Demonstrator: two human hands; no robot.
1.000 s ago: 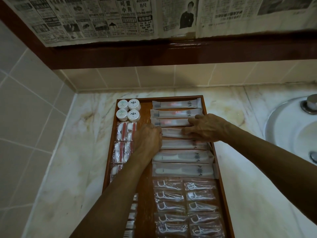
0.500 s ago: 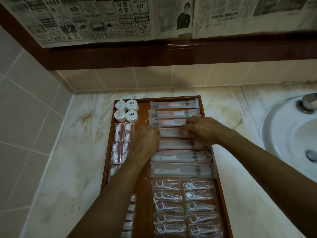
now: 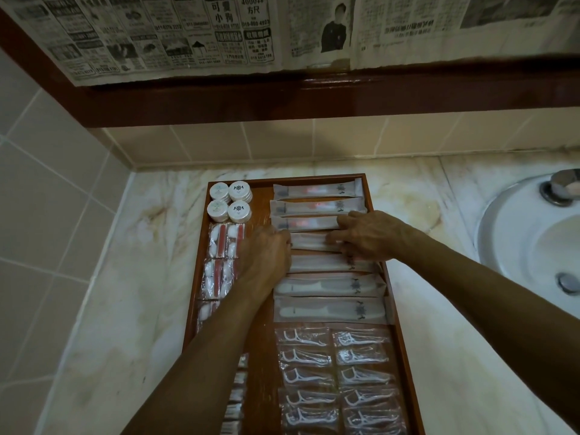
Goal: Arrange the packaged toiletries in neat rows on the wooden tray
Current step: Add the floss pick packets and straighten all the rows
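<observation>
Little has moved: your left hand (image 3: 266, 259) and right hand (image 3: 367, 238) still pinch the fourth sachet (image 3: 310, 241) ends, by the wooden tray (image 3: 397, 312) far edge; light, limp, slippery film.

I see a marble counter (image 3: 131, 277), a white sink (image 3: 514, 246) at right, and newspaper (image 3: 188, 36) taped above.
</observation>
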